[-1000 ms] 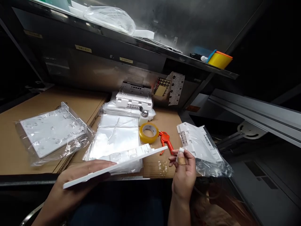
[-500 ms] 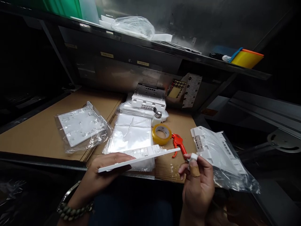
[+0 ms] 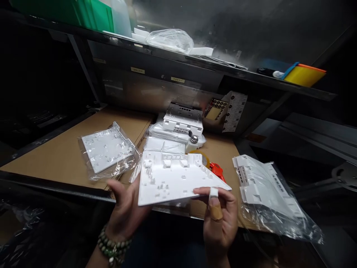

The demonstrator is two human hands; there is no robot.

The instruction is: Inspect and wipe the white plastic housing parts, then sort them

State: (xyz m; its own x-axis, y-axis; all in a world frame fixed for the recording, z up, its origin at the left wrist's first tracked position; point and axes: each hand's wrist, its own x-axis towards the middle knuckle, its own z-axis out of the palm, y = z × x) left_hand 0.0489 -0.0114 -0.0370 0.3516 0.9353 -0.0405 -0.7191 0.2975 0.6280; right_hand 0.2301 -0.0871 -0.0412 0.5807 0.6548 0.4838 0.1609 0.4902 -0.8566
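A white moulded plastic panel with raised clips and slots is tilted in front of me, inner face up. My left hand is at its left edge, thumb spread wide and the other fingers hidden behind the panel. My right hand is closed at the near right edge, a fingertip on the panel. Between its thumb and finger is a small white wad, perhaps cloth or paper. A tan bandage wraps the thumb. Behind the panel, the yellow tape roll and red air blow gun are partly covered.
Bagged white panels lie left and right on the cardboard-covered bench. A pump bottle stands before another white housing. Overhead runs a shelf with a green bin, plastic bag and yellow box.
The panel has turned from nearly edge-on to showing its inner face. My left hand has loosened, its thumb spreading; my right hand has moved left to the panel's edge. The view has shifted.
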